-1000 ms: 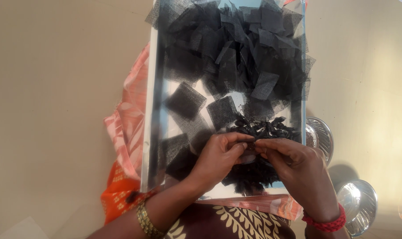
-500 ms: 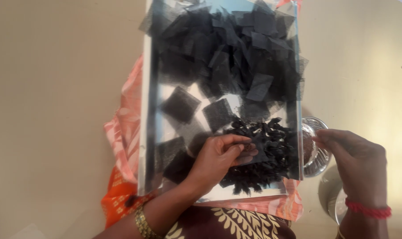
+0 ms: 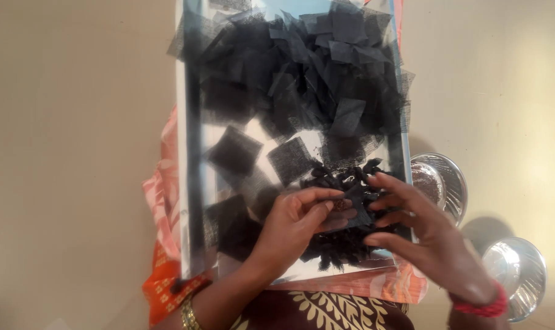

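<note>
now the left hand (image 3: 292, 223) pinches a small dark bit between thumb and fingertips over the white tray (image 3: 192, 183), while the right hand (image 3: 421, 235) hovers just beside it, fingers spread and holding nothing. by the look of it, a clump of bunched-up black pieces (image 3: 344, 208) sits done under the hands, and a big heap of flat black net squares (image 3: 302, 79) waits at the far end. two shiny metal bowls (image 3: 442, 183) stand to the right on the beige floor (image 3: 63, 153).

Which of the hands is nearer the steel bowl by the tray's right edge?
Right. The right hand hovers just left of the steel bowl, almost beside it; the left hand is farther left, over the tray.
</note>
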